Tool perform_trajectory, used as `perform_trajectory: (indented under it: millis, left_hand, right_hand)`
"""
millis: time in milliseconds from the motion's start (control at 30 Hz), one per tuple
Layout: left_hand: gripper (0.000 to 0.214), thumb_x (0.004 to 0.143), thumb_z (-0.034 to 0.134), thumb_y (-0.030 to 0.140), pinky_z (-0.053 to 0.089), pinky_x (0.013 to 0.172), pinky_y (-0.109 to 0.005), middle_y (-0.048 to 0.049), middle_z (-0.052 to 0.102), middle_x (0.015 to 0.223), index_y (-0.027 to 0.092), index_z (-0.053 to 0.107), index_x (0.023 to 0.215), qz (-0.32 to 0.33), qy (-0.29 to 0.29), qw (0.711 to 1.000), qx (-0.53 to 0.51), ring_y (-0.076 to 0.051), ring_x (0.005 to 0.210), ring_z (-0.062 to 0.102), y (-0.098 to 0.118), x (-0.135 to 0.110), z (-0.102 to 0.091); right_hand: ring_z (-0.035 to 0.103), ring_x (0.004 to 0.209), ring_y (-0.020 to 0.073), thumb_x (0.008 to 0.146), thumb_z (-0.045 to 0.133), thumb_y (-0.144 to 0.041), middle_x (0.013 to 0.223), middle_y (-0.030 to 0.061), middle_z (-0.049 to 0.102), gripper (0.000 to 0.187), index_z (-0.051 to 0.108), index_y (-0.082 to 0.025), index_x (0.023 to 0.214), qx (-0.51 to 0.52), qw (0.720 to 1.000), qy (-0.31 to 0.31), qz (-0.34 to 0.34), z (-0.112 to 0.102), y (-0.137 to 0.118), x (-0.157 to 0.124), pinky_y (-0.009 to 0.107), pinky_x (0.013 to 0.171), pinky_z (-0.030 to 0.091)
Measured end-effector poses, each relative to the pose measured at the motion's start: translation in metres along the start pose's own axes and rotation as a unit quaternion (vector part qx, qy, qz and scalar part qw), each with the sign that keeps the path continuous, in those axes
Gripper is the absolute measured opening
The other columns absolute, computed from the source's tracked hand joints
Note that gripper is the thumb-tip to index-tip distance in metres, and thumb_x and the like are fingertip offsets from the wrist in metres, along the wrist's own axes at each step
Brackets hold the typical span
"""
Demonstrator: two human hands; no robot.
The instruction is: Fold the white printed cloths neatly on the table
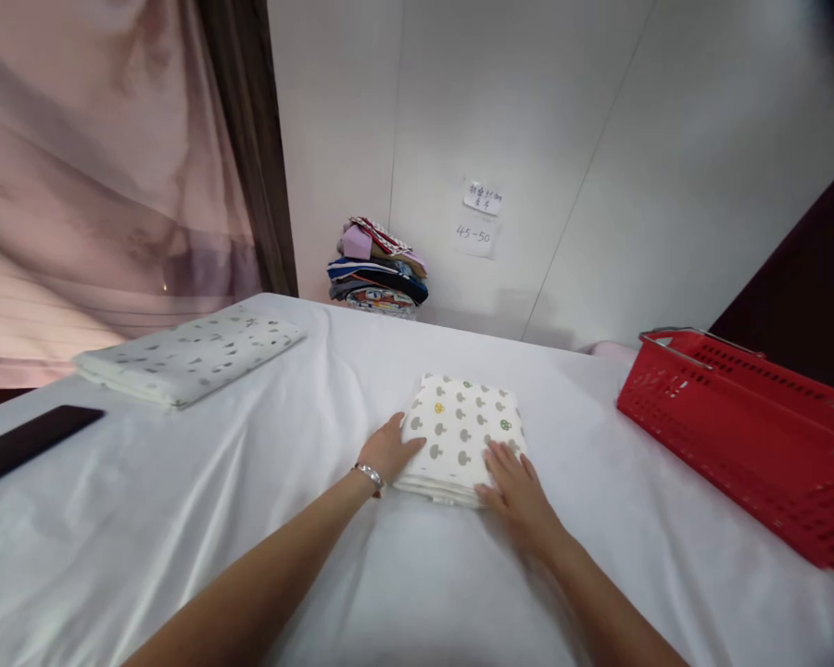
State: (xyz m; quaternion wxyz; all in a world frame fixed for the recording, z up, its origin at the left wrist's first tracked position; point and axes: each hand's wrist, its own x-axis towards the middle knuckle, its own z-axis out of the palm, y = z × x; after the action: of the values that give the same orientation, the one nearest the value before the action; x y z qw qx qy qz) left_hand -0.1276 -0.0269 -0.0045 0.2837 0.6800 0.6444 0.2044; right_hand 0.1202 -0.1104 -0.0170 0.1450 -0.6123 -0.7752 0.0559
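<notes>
A folded white cloth [462, 431] printed with grey mushrooms and a few yellow and green ones lies flat on the white-covered table, its layered edge facing me. My left hand [387, 448] rests against its left side, thumb spread over the top, the other fingers along the edge. Across the near right corner, my right hand [518, 486] lies with its fingers apart, touching the top layer. Neither hand grips the cloth. A silver bracelet [370, 476] circles my left wrist.
Another folded white fabric [195, 352] with dark spots lies on the left, near a dark flat object [31, 440]. A red perforated basket [743, 440] stands on the right. Beyond the far edge rises a pile of folded textiles [379, 269] by the wall with paper notes [476, 236].
</notes>
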Motion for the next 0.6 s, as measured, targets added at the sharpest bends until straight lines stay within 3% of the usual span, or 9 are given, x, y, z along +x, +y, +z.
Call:
perform_trajectory:
  millis: [167,333,467,600]
  left_hand:
    - [0.057,0.076,0.056,0.044,0.045,0.084,-0.032,-0.01,0.059,0.111,0.016,0.044,0.125,0.035,0.045,0.998,-0.022,-0.023,0.098,0.058,-0.01,-0.011,0.005]
    - [0.038,0.077,0.057,0.035,0.048,0.079,-0.028,-0.005,0.053,0.118,0.023,0.055,0.113,0.159,0.121,0.977,-0.071,-0.018,0.096,0.056,-0.019,-0.024,0.003]
    - [0.022,0.078,0.058,0.032,0.047,0.083,-0.033,-0.0032,0.056,0.111,0.026,0.064,0.098,0.283,0.102,0.953,-0.045,-0.019,0.097,0.053,-0.019,-0.041,-0.004]
    - [0.015,0.08,0.056,0.028,0.043,0.086,-0.035,-0.0047,0.061,0.1,0.024,0.066,0.091,0.33,0.078,0.941,0.013,-0.018,0.093,0.054,-0.023,-0.049,-0.003]
  right_hand:
    - [0.015,0.136,0.0232,0.09,0.025,-0.053,0.146,0.007,0.022,0.06,0.034,-0.016,0.137,-0.04,0.998,-0.043,-0.013,0.002,-0.007,-0.006,0.046,0.109,0.014]
    - [0.025,0.133,0.0241,0.091,0.031,-0.044,0.139,0.0068,0.039,0.046,0.046,-0.02,0.128,-0.024,0.998,-0.013,-0.052,-0.006,-0.01,-0.009,0.05,0.108,0.016]
    - [0.044,0.118,0.0233,0.09,0.039,-0.03,0.12,0.0066,0.056,0.031,0.055,-0.023,0.115,0.019,0.989,0.042,-0.14,-0.01,-0.024,-0.004,0.046,0.1,0.032]
    - [0.054,0.096,0.0212,0.089,0.042,-0.024,0.104,0.0068,0.06,0.025,0.06,-0.024,0.106,0.051,0.981,0.075,-0.169,-0.007,-0.035,0.004,0.04,0.083,0.045]
